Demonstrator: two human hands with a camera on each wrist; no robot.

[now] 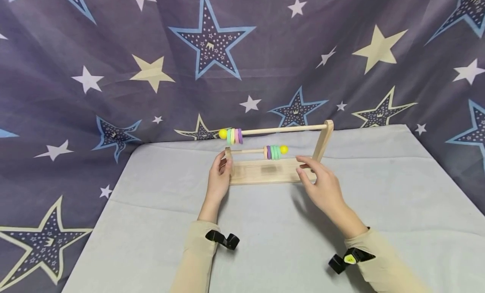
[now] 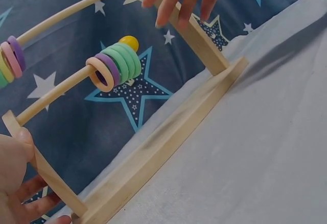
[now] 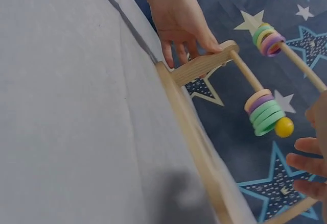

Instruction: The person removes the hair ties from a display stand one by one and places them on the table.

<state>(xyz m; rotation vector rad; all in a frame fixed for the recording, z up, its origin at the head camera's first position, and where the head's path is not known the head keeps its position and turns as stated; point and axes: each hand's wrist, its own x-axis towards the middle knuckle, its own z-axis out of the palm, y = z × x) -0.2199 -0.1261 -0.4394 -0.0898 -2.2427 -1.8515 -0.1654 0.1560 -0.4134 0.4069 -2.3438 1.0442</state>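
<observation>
A wooden ring stand (image 1: 250, 175) has a flat base, a short left upright and a tall right upright (image 1: 323, 142). My left hand (image 1: 219, 177) pinches the short upright (image 2: 53, 180), thumb on one side and fingers on the other. From that upright, the lower dowel (image 1: 248, 151) carries peach, purple and green rings (image 2: 115, 67) beside a yellow end ball (image 3: 284, 127). Green, yellow, pink and purple rings (image 1: 235, 136) hang on the upper dowel (image 1: 284, 129) near its yellow ball (image 1: 222, 134). My right hand (image 1: 323, 185) hovers by the tall upright, fingers loosely bent, holding nothing.
The stand rests on a table covered with pale grey cloth (image 1: 265, 242). A dark star-patterned curtain (image 1: 265, 40) hangs behind and to the sides. Each sleeved wrist wears a black camera, one on the left (image 1: 223, 239) and one on the right (image 1: 348, 259).
</observation>
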